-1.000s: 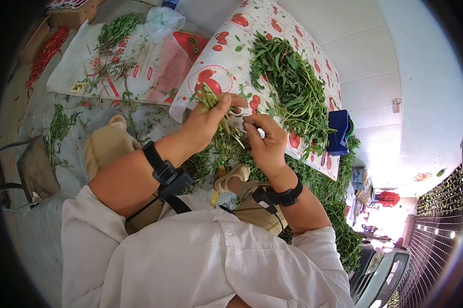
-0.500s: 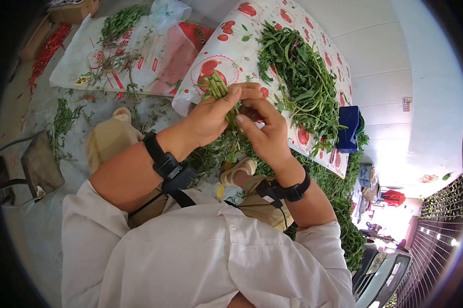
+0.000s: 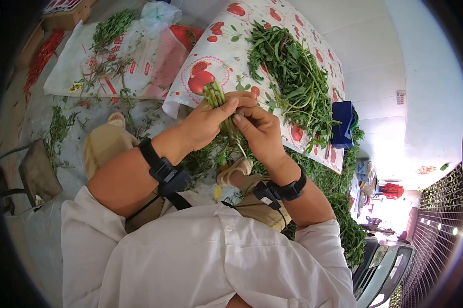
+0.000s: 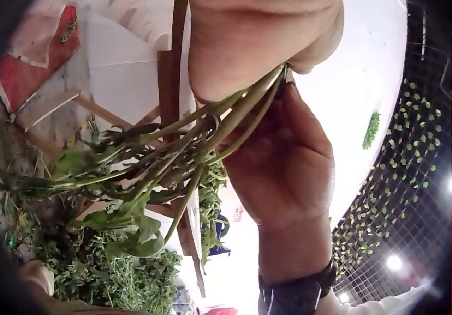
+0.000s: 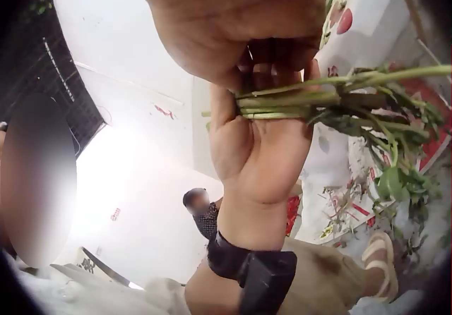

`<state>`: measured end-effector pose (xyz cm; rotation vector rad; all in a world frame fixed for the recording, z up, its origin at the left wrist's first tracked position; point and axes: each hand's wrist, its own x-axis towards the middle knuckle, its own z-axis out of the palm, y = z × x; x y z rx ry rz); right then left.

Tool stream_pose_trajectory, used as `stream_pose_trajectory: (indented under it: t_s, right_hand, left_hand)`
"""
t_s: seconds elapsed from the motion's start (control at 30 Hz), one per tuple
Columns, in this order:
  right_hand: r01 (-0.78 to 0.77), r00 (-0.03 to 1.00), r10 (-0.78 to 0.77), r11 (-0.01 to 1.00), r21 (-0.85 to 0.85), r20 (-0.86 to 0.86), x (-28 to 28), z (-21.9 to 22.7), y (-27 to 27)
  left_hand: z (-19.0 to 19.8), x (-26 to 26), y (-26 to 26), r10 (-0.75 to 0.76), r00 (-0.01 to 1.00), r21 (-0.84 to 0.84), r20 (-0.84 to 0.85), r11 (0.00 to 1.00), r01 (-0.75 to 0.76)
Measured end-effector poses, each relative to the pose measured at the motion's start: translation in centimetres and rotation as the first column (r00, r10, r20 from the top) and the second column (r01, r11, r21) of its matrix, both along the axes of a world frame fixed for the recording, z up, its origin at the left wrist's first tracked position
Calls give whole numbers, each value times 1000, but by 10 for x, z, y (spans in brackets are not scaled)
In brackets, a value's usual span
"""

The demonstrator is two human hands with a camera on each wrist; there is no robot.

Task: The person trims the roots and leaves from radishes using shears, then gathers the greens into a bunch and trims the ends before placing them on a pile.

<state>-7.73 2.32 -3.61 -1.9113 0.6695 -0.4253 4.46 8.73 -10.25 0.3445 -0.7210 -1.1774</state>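
A small bunch of leafy green stems point(image 3: 214, 94) is gripped in my left hand point(image 3: 207, 122), its cut ends sticking up past the thumb. My right hand point(image 3: 261, 132) meets it from the other side, thumb and curled fingers pinching at the stems just below the left fingers. The leafy ends point(image 4: 134, 195) hang down under both hands in the left wrist view. Across the left palm point(image 5: 265, 160) lie the stems point(image 5: 282, 108) in the right wrist view, with the right fingers bent over them.
A heap of greens point(image 3: 293, 77) lies on a fruit-patterned tablecloth point(image 3: 211, 51), beside a blue box point(image 3: 342, 124). More greens point(image 3: 347, 226) cover the floor at right. Left are a white sack point(image 3: 67, 69), red peppers point(image 3: 39, 66) and a stool point(image 3: 39, 169). A person point(image 5: 205, 213) appears behind.
My right hand, apart from the bunch a second ago, has come in to the left and now pinches at its stems. The left hand keeps its grip on the bunch.
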Motion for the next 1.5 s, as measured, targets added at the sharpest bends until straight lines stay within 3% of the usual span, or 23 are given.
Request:
stream_pose_trajectory:
  t_s: [0.13,0.23,0.3,0.33,0.37,0.43,0.53,0.63,0.67,0.77,0.87,1.0,1.1,1.13,1.23,1.27,1.37,1.5]
  right_hand:
    - [-77,994,74,996,-39,-78,-5,13,-2]
    - [-11,995,-9,979,-203,-97,-12,32,-27]
    - [134,985,-157,954,-270,-65,-16,41,-59]
    - [178,977,-210,902,-393,-38,-18,43,-78]
    - [221,966,-258,833,-508,-4,-21,44,-100]
    - [210,928,-371,572,-793,-21,-30,48,-146]
    - [-22,829,-553,126,-992,-89,-51,48,-201]
    - [-109,601,-738,306,-946,-308,-63,45,-222]
    - [-49,572,-751,369,-928,-329,-65,43,-225]
    - [-132,633,-721,261,-956,-284,-69,42,-226]
    - [-12,810,-583,104,-995,-70,-67,50,-212]
    - [291,863,-481,226,-930,153,-70,53,-192]
    - [507,822,-501,425,-750,272,-72,63,-171]
    - [557,824,-453,542,-629,339,-71,66,-160]
    - [507,859,-330,652,-564,391,-71,64,-132]
    - [451,882,-277,734,-509,382,-68,65,-116]
    - [349,935,-265,809,-473,236,-63,61,-80]
    - [15,998,-41,857,-516,-40,-49,71,-49]
  left_hand:
    - [-2,3,3,-20,999,31,-37,999,21]
    - [2,10,7,50,997,205,-60,978,-37]
    - [8,13,9,47,998,240,-37,970,-37]
    - [8,14,10,38,998,264,-43,964,-25]
    - [7,14,10,29,998,289,-48,957,-13]
    - [12,14,10,21,996,325,-87,946,9]
    - [11,17,7,5,995,313,-100,949,27]
    - [12,18,5,6,996,308,-94,951,23]
    - [12,18,4,11,996,305,-88,952,17]
    - [12,18,1,11,998,313,-67,950,10]
    - [11,16,1,10,999,295,-36,955,1]
    - [11,14,5,12,1000,282,3,959,-12]
    - [10,14,6,13,1000,318,-3,948,-12]
    - [9,15,7,15,1000,318,3,948,-15]
    - [9,15,9,39,999,298,32,953,-47]
    - [9,15,9,60,997,278,51,958,-72]
    - [11,16,12,162,978,220,132,957,-188]
    - [20,19,17,344,879,74,329,919,-387]
